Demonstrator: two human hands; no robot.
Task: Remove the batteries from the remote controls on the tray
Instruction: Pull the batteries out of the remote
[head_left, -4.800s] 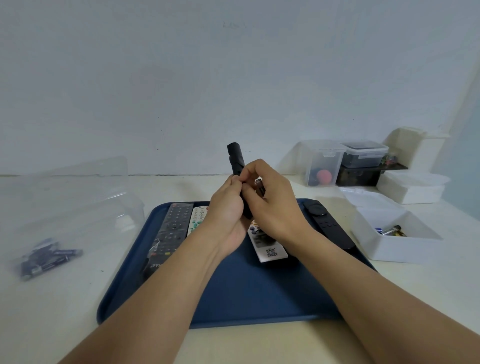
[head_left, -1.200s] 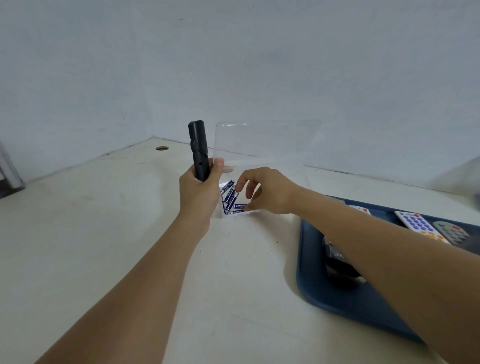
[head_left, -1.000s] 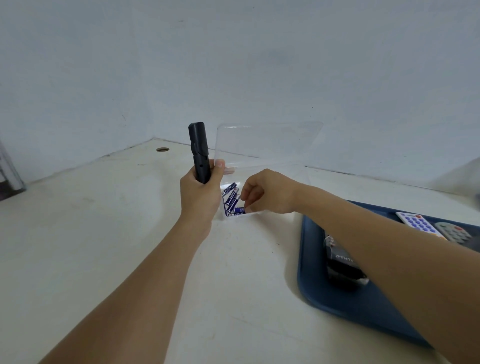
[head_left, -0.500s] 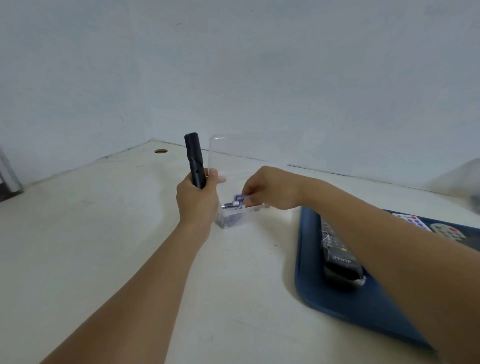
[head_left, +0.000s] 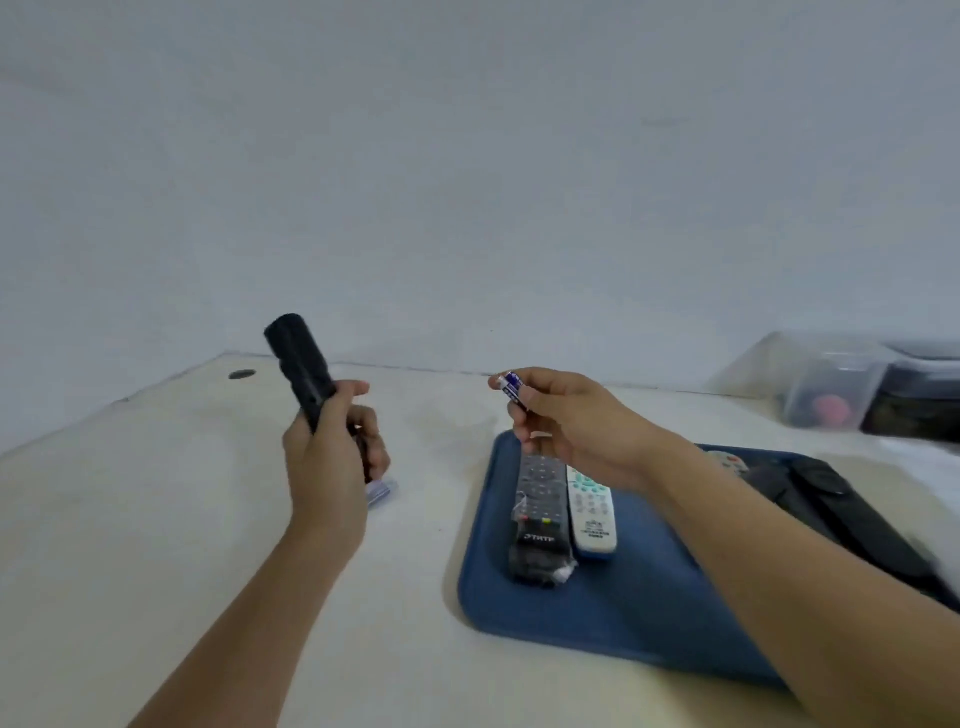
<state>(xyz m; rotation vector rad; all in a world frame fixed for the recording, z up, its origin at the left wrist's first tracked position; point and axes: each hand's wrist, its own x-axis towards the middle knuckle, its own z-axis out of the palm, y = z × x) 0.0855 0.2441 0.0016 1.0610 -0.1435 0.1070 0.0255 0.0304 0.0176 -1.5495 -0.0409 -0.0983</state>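
- Two hands are up over the table (head_left: 156, 519).
- The left hand (head_left: 332, 457) is at about 9 o'clock. Its fingers are curled tight round a black remote (head_left: 304, 371), which sticks up and leans a bit to the left.
- The right hand (head_left: 571, 426) is near the middle, over the far left corner of the tray (head_left: 597, 613). Its fingers pinch a small blue and white battery (head_left: 511, 387) by one end, and the other end points up and to the left.
- The tray is blue and lies at about 4 o'clock.
- On the tray, a long dark remote (head_left: 537, 519) lies by the left edge, with a white remote (head_left: 589, 512) touching its right side.
- More black remotes (head_left: 831, 504) lie at 3 o'clock on the tray. They are blurry.
- Another light remote with red and green buttons (head_left: 727, 460) peeks out behind the right arm.
- Something small, clear and bluish (head_left: 382, 491) shows on the table just below the left hand. I cannot tell what it is.
- Clear boxes (head_left: 826, 384) sit by the wall at 2 o'clock. One has something red in it.
- A small round hole (head_left: 242, 374) is in the table at 10 o'clock, near the corner.
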